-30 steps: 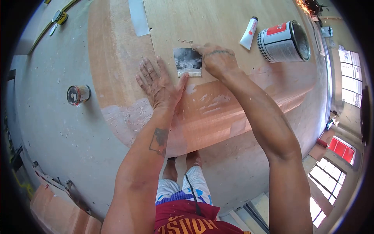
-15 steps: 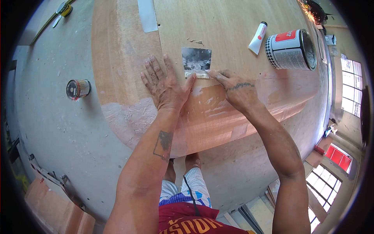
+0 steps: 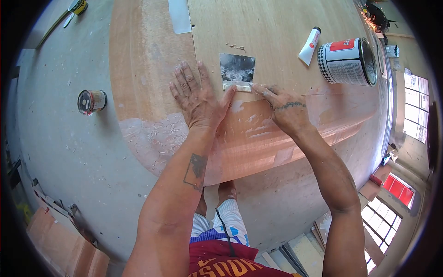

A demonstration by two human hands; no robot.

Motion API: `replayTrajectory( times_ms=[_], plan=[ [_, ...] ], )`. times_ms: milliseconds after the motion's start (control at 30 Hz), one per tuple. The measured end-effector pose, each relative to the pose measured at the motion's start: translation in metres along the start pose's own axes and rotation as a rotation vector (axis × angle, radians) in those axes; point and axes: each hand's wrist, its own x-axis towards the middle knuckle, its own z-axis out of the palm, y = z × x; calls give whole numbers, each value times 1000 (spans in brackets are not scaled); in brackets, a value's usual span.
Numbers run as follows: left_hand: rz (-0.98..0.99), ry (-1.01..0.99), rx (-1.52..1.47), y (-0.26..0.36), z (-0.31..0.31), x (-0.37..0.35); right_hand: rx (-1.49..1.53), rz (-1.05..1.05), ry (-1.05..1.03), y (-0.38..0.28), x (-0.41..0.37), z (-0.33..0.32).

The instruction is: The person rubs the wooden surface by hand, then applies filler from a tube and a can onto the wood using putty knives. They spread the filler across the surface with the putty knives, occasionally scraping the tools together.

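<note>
A scraper [image 3: 237, 68] lies flat on the wooden panel [image 3: 263, 27]; its blade is grey and mirror-like, with a pale strip along the near edge. My left hand [image 3: 198, 101] rests on the wood to its left, fingers spread, and its thumb touches the pale strip. At the strip's right end is my right hand [image 3: 286, 106], its fingers closed on that corner. Its curled fingers partly hide what they grip. Smears of pale filler [image 3: 237, 107] mark the wood below the scraper, and small crumbs sit just beyond the blade.
A white tube [image 3: 309, 46] and a large can [image 3: 347, 62] lie on the panel at right. A small can [image 3: 91, 102] stands on the floor [image 3: 60, 147] to the left, and a yellow tin [image 3: 77, 7] farther off. Sparks [image 3: 368, 22] fly at the far right.
The whole view has shifted slightly. Both hands and the scraper keep their places on the panel.
</note>
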Motion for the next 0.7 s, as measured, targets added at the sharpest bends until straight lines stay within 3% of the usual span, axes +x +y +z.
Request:
replayTrajectory(
  times_ms=[167, 267, 700],
  plan=[
    [2, 13, -10, 0, 1, 0, 34, 49, -69, -3, 6, -1],
    [0, 12, 19, 1, 0, -1, -26, 205, -176, -12, 32, -10],
    [-9, 1, -13, -1, 0, -3, -50, 208, -227, -4, 49, -11]
  ],
)
